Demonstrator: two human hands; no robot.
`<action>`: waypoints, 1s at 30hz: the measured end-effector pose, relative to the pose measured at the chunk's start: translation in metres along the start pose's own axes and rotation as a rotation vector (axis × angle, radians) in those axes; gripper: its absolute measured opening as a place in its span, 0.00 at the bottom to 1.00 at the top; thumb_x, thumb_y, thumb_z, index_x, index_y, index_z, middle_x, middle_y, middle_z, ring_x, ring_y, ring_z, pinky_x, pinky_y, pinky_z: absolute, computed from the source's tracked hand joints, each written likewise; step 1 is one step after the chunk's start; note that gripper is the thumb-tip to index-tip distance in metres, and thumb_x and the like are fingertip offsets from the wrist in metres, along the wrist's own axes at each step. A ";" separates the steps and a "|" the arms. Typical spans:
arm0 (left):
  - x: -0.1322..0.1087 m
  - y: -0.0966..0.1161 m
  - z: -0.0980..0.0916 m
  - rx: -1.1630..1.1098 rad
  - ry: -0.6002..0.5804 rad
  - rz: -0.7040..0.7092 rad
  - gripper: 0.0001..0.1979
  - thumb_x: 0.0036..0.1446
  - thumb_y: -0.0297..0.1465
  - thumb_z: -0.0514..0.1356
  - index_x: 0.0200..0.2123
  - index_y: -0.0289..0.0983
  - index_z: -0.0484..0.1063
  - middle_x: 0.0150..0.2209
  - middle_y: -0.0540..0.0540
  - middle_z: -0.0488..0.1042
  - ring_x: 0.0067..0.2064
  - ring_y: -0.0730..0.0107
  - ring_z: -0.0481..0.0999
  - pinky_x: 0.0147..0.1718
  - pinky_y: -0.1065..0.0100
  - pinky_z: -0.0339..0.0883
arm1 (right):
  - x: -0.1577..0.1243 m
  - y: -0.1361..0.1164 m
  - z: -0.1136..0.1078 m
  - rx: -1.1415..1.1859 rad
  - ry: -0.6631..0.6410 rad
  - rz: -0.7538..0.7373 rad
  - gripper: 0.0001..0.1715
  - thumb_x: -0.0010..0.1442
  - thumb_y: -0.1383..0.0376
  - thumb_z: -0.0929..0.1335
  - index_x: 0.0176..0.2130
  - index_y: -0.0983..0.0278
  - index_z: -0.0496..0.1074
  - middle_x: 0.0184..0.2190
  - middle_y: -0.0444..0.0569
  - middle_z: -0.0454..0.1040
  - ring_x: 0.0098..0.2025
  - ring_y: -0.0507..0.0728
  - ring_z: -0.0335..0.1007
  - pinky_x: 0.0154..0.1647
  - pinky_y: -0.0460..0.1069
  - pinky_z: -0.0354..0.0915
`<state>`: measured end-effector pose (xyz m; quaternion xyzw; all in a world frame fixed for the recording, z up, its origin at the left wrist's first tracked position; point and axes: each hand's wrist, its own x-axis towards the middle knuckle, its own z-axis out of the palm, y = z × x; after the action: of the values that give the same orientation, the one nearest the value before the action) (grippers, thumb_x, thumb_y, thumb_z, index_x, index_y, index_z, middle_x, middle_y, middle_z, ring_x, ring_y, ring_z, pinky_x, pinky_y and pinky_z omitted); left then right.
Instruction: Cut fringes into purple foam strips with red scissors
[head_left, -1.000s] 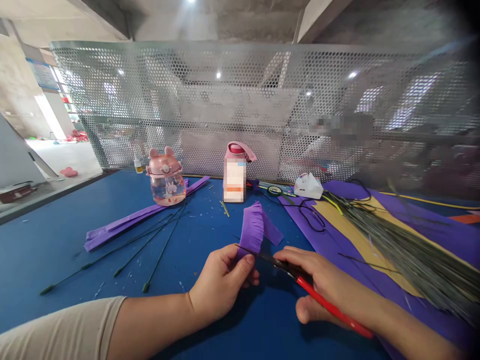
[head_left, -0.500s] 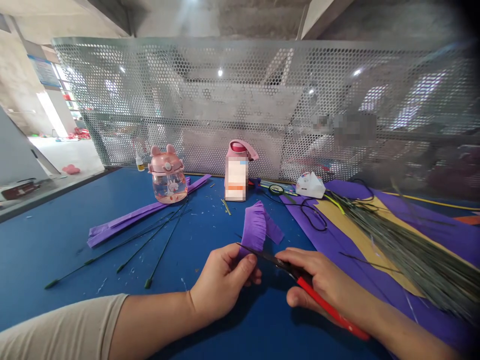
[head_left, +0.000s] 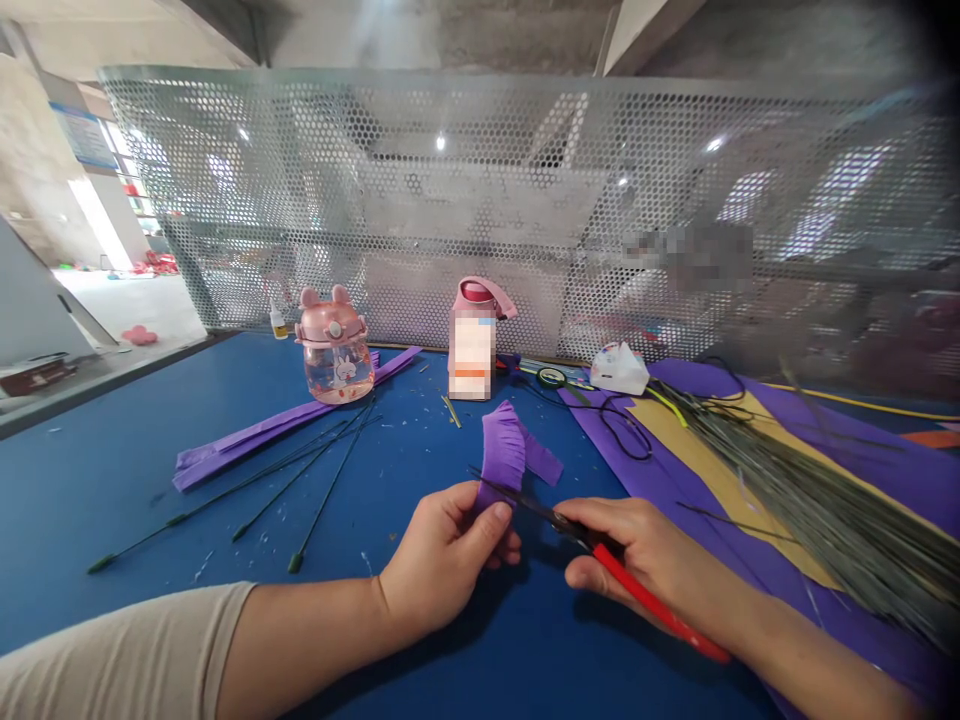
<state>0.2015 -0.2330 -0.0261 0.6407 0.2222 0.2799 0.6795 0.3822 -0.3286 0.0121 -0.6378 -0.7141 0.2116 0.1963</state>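
My left hand (head_left: 450, 555) pinches the lower end of a purple crepe paper strip (head_left: 501, 445) between thumb and fingers. Fringe cuts run along the strip's right edge, and its far end folds back down to the right. In my right hand (head_left: 637, 555) is a pair of scissors (head_left: 652, 600) with red handles and dark blades. The blades cross the strip just above my left thumb. To the left, several green wire stems (head_left: 330, 500) with dark green tips lie on the blue table (head_left: 420, 660).
A pink rabbit-eared water jar (head_left: 339, 350) and a pink bottle (head_left: 471, 340) stand at the back. Folded purple paper (head_left: 247, 440) lies left. On the right, a bundle of thin green wires (head_left: 810, 490) rests on tan and purple sheets. A perforated metal screen (head_left: 480, 200) closes the back.
The scissors have shifted slightly left, their blades now lying further across the purple strip. My left hand keeps its pinch on the strip's lower end, almost unmoved.
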 end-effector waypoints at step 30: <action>0.002 0.001 0.000 -0.017 0.022 0.022 0.13 0.56 0.38 0.55 0.30 0.34 0.69 0.25 0.48 0.72 0.28 0.75 0.70 0.27 0.74 0.63 | 0.001 0.004 0.001 0.049 0.010 -0.043 0.37 0.44 0.44 0.71 0.47 0.63 0.68 0.37 0.49 0.71 0.34 0.57 0.66 0.32 0.47 0.63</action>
<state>0.2032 -0.2318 -0.0250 0.6341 0.2200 0.2964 0.6794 0.3851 -0.3275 0.0090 -0.6182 -0.7213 0.2215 0.2201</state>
